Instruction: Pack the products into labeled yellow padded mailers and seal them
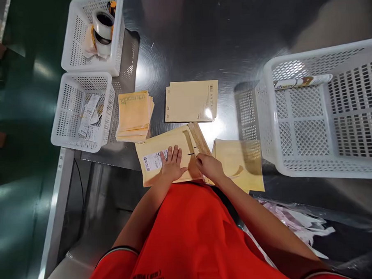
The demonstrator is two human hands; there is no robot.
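Observation:
A yellow padded envelope (161, 145) with a white printed label (153, 161) lies slightly turned at the table's front edge, close to my body. Flat on it, with fingers spread, my left hand (172, 164) covers part of the label's right side. My right hand (210, 166) is closed at the envelope's right end, its fingers curled at the flap (201, 136), which shows a brownish strip. What exactly sits between those fingertips is hidden. Partly under my right forearm, more yellow envelopes (248, 153) lie on the table.
Behind are a stack of padded envelopes (134, 113) and flat tan mailers (190, 100). On the left, one white basket (57, 128) contains labels, another (69, 46) tape rolls. A larger white basket (267, 132) with a printed tube (303, 81) stands right on the metal table (194, 40).

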